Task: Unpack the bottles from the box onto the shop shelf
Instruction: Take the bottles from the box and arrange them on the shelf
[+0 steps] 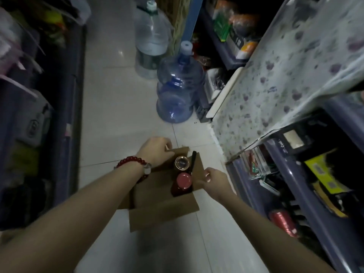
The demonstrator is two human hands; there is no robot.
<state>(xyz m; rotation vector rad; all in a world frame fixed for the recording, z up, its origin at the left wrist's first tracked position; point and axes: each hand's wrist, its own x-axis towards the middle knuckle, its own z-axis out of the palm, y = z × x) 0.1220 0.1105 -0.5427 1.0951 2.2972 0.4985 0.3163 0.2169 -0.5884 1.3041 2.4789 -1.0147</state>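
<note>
An open cardboard box (163,213) stands on the white tiled floor in front of me. Inside it I see from above a bottle with a gold-rimmed cap (182,163) and a red-capped bottle (182,181), plus a thin black item (193,160) leaning at the right wall. My left hand (155,149), with a red bead bracelet on the wrist, pinches the far flap (180,150). The right flap (199,170) is gripped by my right hand (213,181). The shop shelf (307,194) runs along the right.
Two big water jugs stand on the floor ahead, a blue one (178,89) and a clear one (150,38) behind it. A patterned cloth (279,83) covers the upper right shelf. Dark shelving with packaged goods (29,119) lines the left side. The aisle is narrow.
</note>
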